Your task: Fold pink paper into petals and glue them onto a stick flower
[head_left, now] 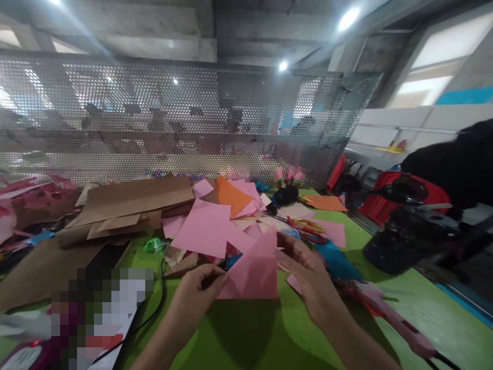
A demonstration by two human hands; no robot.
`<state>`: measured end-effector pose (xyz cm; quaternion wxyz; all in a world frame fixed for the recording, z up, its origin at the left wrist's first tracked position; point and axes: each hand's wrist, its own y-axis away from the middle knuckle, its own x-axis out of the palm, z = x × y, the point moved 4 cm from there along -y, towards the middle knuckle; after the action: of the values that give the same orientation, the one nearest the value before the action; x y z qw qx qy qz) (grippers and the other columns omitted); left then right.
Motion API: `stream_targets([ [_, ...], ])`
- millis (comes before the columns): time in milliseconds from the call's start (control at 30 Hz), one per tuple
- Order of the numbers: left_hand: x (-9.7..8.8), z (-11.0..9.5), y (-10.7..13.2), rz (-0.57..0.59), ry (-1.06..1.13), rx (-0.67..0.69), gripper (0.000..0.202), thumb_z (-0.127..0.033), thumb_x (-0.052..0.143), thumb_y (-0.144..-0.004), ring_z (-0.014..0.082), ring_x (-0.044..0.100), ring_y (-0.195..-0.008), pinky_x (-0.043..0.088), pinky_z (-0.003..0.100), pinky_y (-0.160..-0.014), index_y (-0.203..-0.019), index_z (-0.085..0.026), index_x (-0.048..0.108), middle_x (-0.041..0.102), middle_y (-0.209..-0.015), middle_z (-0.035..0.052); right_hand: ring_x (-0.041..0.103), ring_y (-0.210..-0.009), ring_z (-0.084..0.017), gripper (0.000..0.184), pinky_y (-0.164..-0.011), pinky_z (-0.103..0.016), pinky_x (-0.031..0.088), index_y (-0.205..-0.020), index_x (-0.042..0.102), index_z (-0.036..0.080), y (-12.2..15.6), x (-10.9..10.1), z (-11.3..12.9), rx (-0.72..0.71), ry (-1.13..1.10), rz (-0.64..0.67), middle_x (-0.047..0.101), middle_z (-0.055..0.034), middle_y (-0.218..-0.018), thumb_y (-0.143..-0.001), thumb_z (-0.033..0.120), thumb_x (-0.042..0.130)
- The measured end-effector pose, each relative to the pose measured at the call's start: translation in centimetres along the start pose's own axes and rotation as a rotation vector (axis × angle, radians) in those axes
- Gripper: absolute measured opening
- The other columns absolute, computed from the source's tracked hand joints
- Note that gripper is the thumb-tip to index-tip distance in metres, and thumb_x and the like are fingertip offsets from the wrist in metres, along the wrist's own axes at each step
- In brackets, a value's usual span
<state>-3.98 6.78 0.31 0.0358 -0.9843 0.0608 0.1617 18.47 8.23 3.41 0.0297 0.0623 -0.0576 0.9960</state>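
Observation:
Between my two hands, a little above the green table (pixel 231 334), is a piece of pink paper (pixel 256 272) with a slanting upper edge. My left hand (pixel 202 288) pinches its lower left corner between thumb and fingers. On the other side, my right hand (pixel 302 267) grips the right edge near the top, its fingers partly behind the sheet. Just beyond lies a larger pink sheet (pixel 204 226) on a loose heap of paper. A pink glue gun (pixel 400 324) rests to the right of my right forearm.
Scissors with red and yellow handles (pixel 308 228) lie behind my right hand. Brown cardboard (pixel 131 200) is stacked at the back left, near orange paper (pixel 233 198). A black cable (pixel 162 293) crosses the left side. A perforated metal panel (pixel 173 118) closes off the back.

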Motion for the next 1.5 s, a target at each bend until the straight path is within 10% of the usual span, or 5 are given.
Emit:
stream_targets([
  [567,-0.3,-0.2,0.2,-0.21,-0.075,0.19,0.017,-0.029,0.055,-0.084,0.0186,0.061,-0.073,0.044,0.027,-0.068,-0.081,-0.02,0.069,0.068,-0.076,0.0015,0.059,-0.072,-0.019,0.03,-0.067,-0.029,0.046,-0.08,0.071,0.019,0.9,1.9,-0.2,0.11,0.094,0.133,0.067,-0.0008,-0.074,-0.072,0.047,0.077],
  [1500,1.5,-2.0,1.3,-0.218,-0.262,0.19,0.019,-0.023,0.05,-0.092,0.0158,0.061,-0.074,0.039,0.024,-0.067,-0.084,-0.023,0.067,0.068,-0.082,-0.0008,0.069,-0.097,-0.031,0.034,-0.088,-0.046,0.054,-0.099,0.077,0.02,2.3,4.0,-1.7,0.097,0.12,0.278,0.077,-0.0101,-0.104,-0.073,0.042,0.08],
])
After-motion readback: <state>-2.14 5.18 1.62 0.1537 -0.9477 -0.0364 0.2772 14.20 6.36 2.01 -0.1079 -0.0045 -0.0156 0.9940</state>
